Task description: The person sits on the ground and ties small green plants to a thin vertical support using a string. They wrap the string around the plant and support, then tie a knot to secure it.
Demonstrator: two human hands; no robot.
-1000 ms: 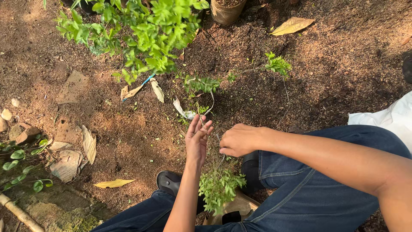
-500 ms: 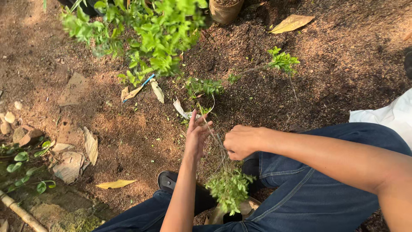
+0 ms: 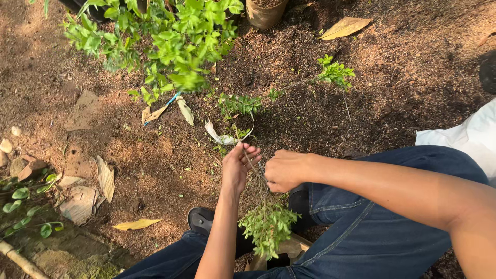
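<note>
Sprig (image 3: 267,227) lower now, thin-stemmed, small green leaves

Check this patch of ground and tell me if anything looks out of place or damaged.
A thin blue strip lies among the dry leaves under the leafy bush, the one man-made colour on the soil. Loose sprigs lie flat on the dark soil rather than standing. Both hands, left hand and right hand, grip a bare stem.

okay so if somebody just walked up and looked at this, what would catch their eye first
Probably the two bare hands at the centre: the left hand and right hand both pinch a thin stem whose leafy tip hangs over the person's jeans. Next, the bright green bush at the top, above brown soil scattered with dry leaves.
</note>
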